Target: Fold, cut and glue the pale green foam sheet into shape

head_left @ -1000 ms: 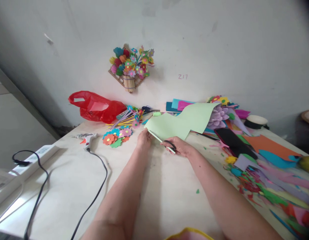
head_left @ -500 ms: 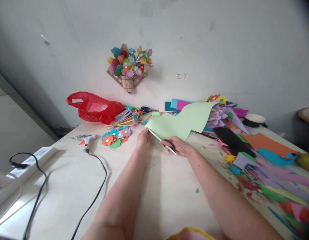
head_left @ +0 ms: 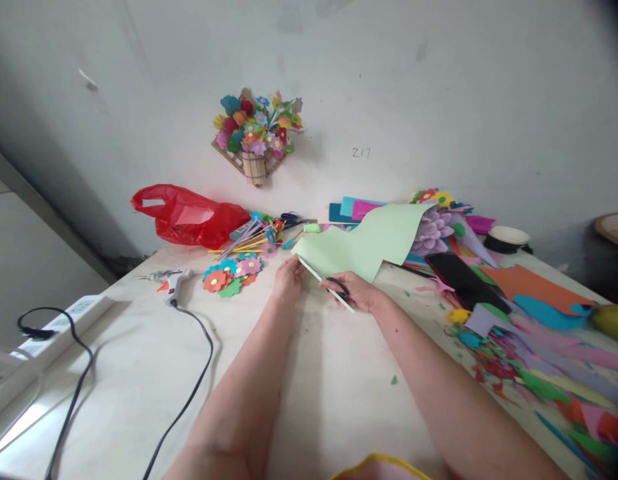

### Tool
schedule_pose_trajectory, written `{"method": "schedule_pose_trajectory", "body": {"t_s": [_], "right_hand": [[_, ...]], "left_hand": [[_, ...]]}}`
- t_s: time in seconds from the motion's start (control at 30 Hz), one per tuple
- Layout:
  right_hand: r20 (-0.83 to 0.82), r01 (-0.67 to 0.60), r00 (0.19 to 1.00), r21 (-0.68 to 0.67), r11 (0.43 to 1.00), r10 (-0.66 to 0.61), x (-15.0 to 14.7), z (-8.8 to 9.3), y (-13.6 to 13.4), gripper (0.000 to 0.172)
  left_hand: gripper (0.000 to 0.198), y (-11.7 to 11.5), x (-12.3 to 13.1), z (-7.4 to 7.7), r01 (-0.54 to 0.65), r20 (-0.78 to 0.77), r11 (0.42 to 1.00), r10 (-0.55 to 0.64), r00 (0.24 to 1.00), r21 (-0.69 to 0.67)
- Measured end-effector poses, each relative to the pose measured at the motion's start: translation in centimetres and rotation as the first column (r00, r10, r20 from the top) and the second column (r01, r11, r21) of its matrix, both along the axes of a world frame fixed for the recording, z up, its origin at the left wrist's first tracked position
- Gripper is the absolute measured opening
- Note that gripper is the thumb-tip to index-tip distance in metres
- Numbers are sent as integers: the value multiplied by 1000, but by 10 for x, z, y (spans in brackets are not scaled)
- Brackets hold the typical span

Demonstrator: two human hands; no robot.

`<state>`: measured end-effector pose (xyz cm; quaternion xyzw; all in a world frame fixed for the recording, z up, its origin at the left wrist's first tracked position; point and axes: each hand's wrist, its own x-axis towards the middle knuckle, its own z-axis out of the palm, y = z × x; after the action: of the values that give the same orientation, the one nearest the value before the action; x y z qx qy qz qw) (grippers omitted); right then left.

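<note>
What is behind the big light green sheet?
Behind the light green sheet, blue pieces and a pink piece peek out, and a purple flower shows past its right edge. The sheet covers the rest, so I can't tell what else is there.

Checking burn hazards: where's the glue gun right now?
Head view, left side of the table: the glue gun lies between the power strip and the flower cutouts, in front of the red bag, left of the left hand.

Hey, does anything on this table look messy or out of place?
Yes: at the right, coloured scraps lie in an unsorted jumble, and a black smartphone , hardly craft material, lies beside an orange sheet. One green scrap lies apart.
</note>
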<state>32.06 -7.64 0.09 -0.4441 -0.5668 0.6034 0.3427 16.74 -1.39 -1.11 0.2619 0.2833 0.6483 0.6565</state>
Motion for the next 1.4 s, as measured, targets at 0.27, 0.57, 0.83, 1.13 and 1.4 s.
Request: {"method": "schedule_pose_trajectory", "body": {"t_s": [0.27,0.57,0.83,1.13,1.4], "right_hand": [[2,56,998,-28,998,-56,-3,6,-5,40],[15,27,1000,-7,1000,-27,-5,6,-5,40],[15,62,998,-32,998,-61,-6,8,-6,44],[31,87,996,-30,996,-86,-6,8,-6,41],[0,69,998,-3,998,-69,-4,1,-3,36]], "left_hand": [[9,0,-1,-2,5,14,1000,-5,1000,31],[7,4,-1,-5,-24,19,1000,24,1000,8],[9,2,-1,-3,-12,15,1000,12,1000,9],[5,4,0,-5,-33,33,999,34,999,-19],[2,3,0,-4,-40,49,999,41,998,-28]]}}
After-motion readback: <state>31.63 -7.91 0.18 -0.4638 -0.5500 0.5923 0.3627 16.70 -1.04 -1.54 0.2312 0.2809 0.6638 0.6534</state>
